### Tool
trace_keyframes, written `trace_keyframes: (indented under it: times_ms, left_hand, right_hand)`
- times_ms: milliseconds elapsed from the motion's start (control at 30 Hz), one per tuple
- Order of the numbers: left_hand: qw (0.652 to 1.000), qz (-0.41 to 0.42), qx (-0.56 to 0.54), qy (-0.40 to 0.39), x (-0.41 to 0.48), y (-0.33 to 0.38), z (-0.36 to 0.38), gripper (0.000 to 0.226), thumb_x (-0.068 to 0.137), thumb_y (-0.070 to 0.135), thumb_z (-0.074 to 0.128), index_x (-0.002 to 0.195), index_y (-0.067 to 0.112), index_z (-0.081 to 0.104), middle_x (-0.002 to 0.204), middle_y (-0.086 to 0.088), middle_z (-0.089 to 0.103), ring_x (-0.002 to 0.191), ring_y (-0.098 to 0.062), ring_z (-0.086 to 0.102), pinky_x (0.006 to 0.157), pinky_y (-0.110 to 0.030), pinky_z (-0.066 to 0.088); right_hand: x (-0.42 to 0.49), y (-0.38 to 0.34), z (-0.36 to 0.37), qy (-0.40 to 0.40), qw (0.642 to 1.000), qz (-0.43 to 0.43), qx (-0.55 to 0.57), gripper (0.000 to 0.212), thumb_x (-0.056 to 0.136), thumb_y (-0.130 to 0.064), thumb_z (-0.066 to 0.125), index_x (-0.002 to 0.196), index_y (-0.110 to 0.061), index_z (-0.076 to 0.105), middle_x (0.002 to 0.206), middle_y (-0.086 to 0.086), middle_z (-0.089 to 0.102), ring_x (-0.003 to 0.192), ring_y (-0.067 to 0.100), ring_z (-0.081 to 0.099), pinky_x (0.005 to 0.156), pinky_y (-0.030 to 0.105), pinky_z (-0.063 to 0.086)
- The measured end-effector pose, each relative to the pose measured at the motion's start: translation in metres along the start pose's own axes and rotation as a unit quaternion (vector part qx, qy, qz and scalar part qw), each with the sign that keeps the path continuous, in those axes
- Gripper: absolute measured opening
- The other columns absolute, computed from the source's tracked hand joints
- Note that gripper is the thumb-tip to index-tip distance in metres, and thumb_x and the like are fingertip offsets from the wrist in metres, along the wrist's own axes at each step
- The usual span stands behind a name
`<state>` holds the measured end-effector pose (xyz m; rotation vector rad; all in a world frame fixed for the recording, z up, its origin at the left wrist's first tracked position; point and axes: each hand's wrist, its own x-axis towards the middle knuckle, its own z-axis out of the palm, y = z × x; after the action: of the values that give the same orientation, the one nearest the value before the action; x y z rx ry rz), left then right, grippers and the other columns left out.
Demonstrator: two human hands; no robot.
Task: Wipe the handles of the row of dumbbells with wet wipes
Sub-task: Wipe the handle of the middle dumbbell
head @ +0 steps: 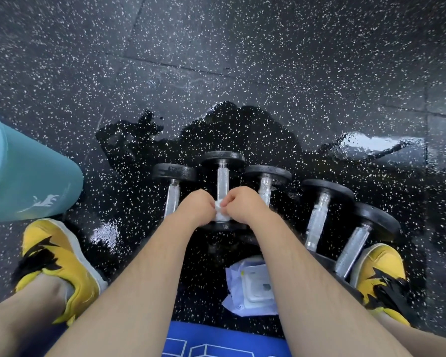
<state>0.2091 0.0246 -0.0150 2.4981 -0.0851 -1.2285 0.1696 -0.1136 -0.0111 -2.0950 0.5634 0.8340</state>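
Note:
Several black dumbbells with chrome handles lie in a row on the wet speckled floor. Over the second dumbbell from the left (222, 176), my left hand (196, 206) and my right hand (242, 204) meet, both pinching a small white wet wipe (219, 211) between their fingers. The wipe sits at the near end of that chrome handle. To the left lies the first dumbbell (172, 194). On the right are a third dumbbell (265, 185), a fourth dumbbell (318, 217) and a fifth dumbbell (352, 249). A white wet-wipe pack (252, 287) lies on the floor between my forearms.
A teal cylinder (29, 173) stands at the left. My yellow shoes, the left shoe (59, 266) and the right shoe (381, 274), flank the row. A blue mat edge (216, 341) shows at the bottom. The floor (242, 60) beyond the dumbbells is dark rubber, wet around them.

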Motion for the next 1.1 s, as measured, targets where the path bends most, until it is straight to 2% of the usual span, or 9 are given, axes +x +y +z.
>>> trace_keyframes:
  times_ms: [167,300,467,567,700,767,833,1000,1100]
  left_hand:
    - [0.998,-0.015,0.003,-0.069,-0.006,-0.001,-0.002,0.025,0.086,0.004,0.049,0.062,0.011,0.049,0.065,-0.003,0.046,0.065,-0.032,0.047,0.062,-0.033,0.041]
    - [0.997,-0.033,-0.064,-0.004,-0.008,0.005,0.011,0.030,0.085,0.012,0.060,0.062,0.013,0.042,0.060,0.000,0.041,0.056,-0.019,0.037,0.050,-0.029,0.028]
    - [0.995,-0.042,-0.090,0.003,0.001,0.002,0.021,0.030,0.083,-0.001,0.056,0.059,0.011,0.042,0.058,-0.001,0.039,0.056,-0.019,0.036,0.050,-0.027,0.028]
    - [0.987,-0.042,-0.153,-0.007,0.007,-0.007,0.023,0.011,0.074,0.000,0.051,0.068,0.002,0.061,0.062,-0.002,0.053,0.063,-0.020,0.047,0.059,-0.027,0.037]
    - [0.961,-0.023,-0.277,-0.012,0.012,-0.009,0.026,0.033,0.079,-0.003,0.054,0.090,0.015,0.079,0.083,-0.004,0.077,0.076,-0.021,0.070,0.071,-0.030,0.057]
    - [0.940,-0.022,-0.341,0.008,0.012,-0.004,0.022,0.034,0.077,-0.001,0.054,0.091,0.017,0.080,0.088,-0.013,0.077,0.069,-0.023,0.066,0.061,-0.031,0.054]
    - [0.927,-0.020,-0.374,0.021,0.012,0.004,0.017,0.034,0.074,0.003,0.053,0.086,0.018,0.080,0.085,-0.019,0.075,0.056,-0.020,0.052,0.050,-0.027,0.039]
    - [0.973,-0.023,-0.229,-0.030,0.014,0.001,0.008,0.038,0.079,-0.003,0.047,0.106,0.014,0.067,0.085,-0.015,0.071,0.063,-0.020,0.056,0.057,-0.029,0.044]
    - [0.992,-0.016,-0.094,-0.081,0.014,-0.006,0.006,0.020,0.072,0.006,0.059,0.092,0.010,0.060,0.083,-0.013,0.066,0.068,-0.019,0.051,0.064,-0.030,0.041]
  right_hand:
    - [-0.004,-0.003,-0.007,-0.096,0.991,0.062,-0.062,0.019,0.086,-0.027,0.068,0.073,-0.014,0.063,0.071,0.000,0.059,0.070,0.021,0.055,0.061,0.028,0.045]
    - [0.007,0.005,-0.011,-0.104,0.987,0.118,-0.022,0.020,0.089,-0.024,0.063,0.096,-0.009,0.075,0.090,0.004,0.075,0.085,0.024,0.072,0.080,0.036,0.059]
    - [0.012,0.011,-0.006,-0.084,0.991,0.104,-0.005,0.029,0.088,-0.016,0.047,0.097,-0.007,0.074,0.089,0.004,0.078,0.091,0.027,0.075,0.086,0.045,0.061]
    - [0.009,0.010,-0.007,-0.065,0.993,0.099,0.006,0.030,0.086,-0.015,0.046,0.096,-0.007,0.073,0.090,0.005,0.078,0.090,0.027,0.075,0.086,0.048,0.061]
    - [0.008,0.011,-0.006,-0.064,0.992,0.102,0.032,0.028,0.086,-0.017,0.048,0.100,-0.010,0.071,0.090,0.004,0.078,0.091,0.026,0.074,0.086,0.047,0.061]
    - [0.009,0.011,-0.005,-0.064,0.992,0.098,0.040,0.029,0.091,-0.021,0.048,0.103,-0.008,0.071,0.092,0.005,0.078,0.092,0.027,0.074,0.088,0.048,0.060]
    - [0.008,0.011,-0.006,-0.055,0.993,0.092,0.041,0.031,0.094,-0.022,0.046,0.102,-0.007,0.071,0.093,0.007,0.078,0.093,0.028,0.073,0.089,0.047,0.059]
    - [0.006,0.013,-0.004,-0.048,0.996,0.078,0.021,0.028,0.088,-0.015,0.046,0.100,-0.007,0.070,0.096,0.010,0.076,0.095,0.030,0.071,0.088,0.048,0.059]
    - [0.006,0.015,-0.005,-0.050,0.996,0.075,0.020,0.029,0.087,-0.011,0.050,0.104,-0.003,0.071,0.104,0.014,0.075,0.103,0.034,0.070,0.091,0.049,0.058]
